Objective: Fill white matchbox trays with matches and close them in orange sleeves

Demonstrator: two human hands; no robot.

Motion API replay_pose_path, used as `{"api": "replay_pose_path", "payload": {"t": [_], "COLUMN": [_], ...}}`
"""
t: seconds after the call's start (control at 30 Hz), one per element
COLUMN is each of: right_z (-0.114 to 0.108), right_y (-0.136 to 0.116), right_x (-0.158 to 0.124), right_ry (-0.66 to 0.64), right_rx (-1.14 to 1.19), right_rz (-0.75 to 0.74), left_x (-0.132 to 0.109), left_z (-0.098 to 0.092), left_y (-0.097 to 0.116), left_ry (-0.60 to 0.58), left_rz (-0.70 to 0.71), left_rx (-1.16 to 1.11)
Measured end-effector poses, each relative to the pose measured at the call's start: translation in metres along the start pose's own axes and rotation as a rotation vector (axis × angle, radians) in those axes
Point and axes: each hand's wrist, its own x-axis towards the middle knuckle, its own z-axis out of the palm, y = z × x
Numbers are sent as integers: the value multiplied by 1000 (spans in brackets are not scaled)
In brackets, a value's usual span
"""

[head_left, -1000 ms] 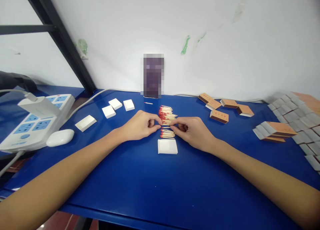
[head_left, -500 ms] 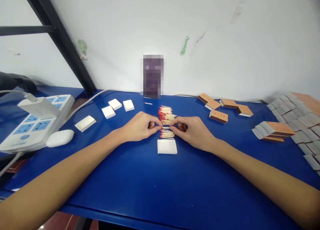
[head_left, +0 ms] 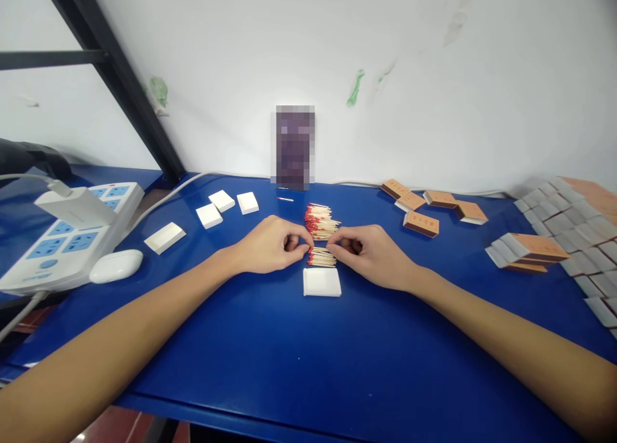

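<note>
We have the matches (head_left: 322, 237) lying in a row mid-desk (head_left: 299, 359), red heads leftward. Our left hand (head_left: 272, 245) and right hand (head_left: 371, 253) pinch a bunch from both ends, seemingly squaring it. A white tray (head_left: 322, 281) sits just nearer us.

The worktop (head_left: 270, 340) is deep blue. The matches (head_left: 322, 227) are pale wood with red heads, and the tray (head_left: 322, 282) beside them is plain white. The matchboxes (head_left: 421, 223) toward the right edge are orange-brown with grey sides. The power strip (head_left: 58, 250) at the left edge is white with light-blue sockets.
</note>
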Motion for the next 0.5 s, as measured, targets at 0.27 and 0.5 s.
{"api": "replay_pose_path", "payload": {"t": [0.27, 0.5], "right_z": [-1, -1], "right_y": [-2, -5], "right_x": [0, 0], "right_ry": [-16, -26], "right_rx": [13, 2], "right_rz": [10, 24], "left_x": [-2, -2], "left_z": [-3, -3], "left_y": [2, 3], "left_ry": [-29, -41], "left_rz": [7, 22], "left_rx": [-17, 1]}}
